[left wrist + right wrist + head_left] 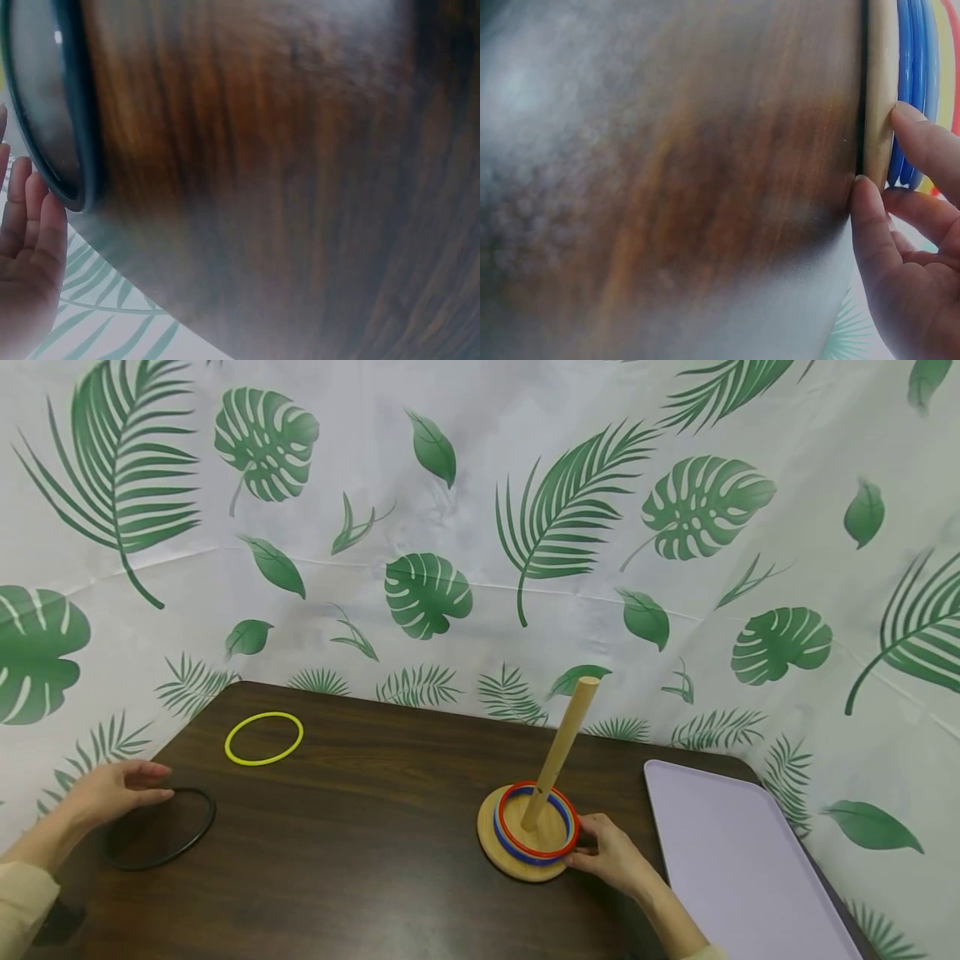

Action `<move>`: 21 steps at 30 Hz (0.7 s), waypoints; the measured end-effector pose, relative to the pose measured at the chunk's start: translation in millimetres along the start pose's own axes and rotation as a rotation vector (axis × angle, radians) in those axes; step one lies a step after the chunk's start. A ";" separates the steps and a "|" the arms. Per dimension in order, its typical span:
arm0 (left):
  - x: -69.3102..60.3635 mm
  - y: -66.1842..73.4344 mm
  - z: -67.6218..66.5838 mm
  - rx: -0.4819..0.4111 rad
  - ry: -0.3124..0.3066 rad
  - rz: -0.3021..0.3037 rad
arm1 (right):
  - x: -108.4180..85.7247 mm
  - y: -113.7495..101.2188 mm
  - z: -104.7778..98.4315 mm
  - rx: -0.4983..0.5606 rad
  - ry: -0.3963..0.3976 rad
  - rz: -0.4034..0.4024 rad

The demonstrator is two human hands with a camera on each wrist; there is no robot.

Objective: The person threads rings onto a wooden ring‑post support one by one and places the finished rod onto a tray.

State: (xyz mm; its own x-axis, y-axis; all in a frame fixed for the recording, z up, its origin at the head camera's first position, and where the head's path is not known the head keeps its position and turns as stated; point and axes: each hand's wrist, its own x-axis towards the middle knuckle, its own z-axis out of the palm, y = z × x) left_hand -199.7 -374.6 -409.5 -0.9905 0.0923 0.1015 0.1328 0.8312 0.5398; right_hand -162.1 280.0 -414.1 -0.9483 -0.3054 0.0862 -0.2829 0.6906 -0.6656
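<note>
At the left of the head view, my left hand (116, 792) is at a black ring (198, 837) on the dark table. In the left wrist view, the fingers (54, 225) look nearly straight and meet or almost meet the ring's edge. On the other side, my right hand (611, 853) pinches the rim of a round wooden base (491, 843), which carries an upright wooden peg (566, 735). Stacked rings circle the peg: a red ring (576, 827) on top, a yellow ring (943, 82) under it, and blue rings (915, 67) lowest.
A yellow ring (264, 762) lies flat near the table's far left corner. Along the right edge rests a pale purple tray (742, 852). A leaf-patterned cloth (465, 527) hangs behind the table (360, 860).
</note>
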 end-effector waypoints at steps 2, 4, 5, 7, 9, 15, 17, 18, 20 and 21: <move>0.4 -1.6 -0.5 0.011 -0.004 -0.007 | -0.2 0.5 0.2 0.005 0.000 0.002; 0.8 -2.7 -0.3 0.020 -0.002 -0.007 | -0.5 0.9 0.4 0.007 0.002 0.007; 1.0 -3.3 -0.1 0.023 -0.001 -0.005 | -0.6 1.1 0.6 0.008 0.002 0.008; 1.5 -4.2 0.1 0.026 -0.001 -0.001 | -0.7 1.5 0.9 0.018 0.001 0.010; 1.7 -4.8 0.6 0.032 0.004 0.003 | -0.9 1.8 1.2 0.026 -0.001 0.013; 2.2 -3.5 0.2 0.046 -0.007 -0.011 | -1.0 1.7 1.4 0.044 -0.002 0.017; 1.7 -2.2 0.0 0.046 -0.018 -0.014 | -1.0 1.4 1.2 0.034 0.001 0.014; 1.4 -1.7 -0.2 0.047 -0.024 -0.016 | -1.0 1.3 1.2 0.028 0.004 0.011; 0.8 -0.8 -0.7 0.047 -0.039 -0.020 | -0.9 1.1 1.2 0.021 0.007 0.007; 0.4 -0.5 -0.5 0.050 -0.044 -0.021 | -0.8 1.1 1.2 0.019 0.008 0.005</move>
State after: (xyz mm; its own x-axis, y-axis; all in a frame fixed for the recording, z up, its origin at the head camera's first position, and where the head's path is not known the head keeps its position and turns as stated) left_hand -200.1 -375.2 -409.2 -0.9938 0.0976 0.0527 0.1109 0.8595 0.4990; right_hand -161.5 280.2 -415.8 -0.9509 -0.2966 0.0883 -0.2751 0.6794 -0.6802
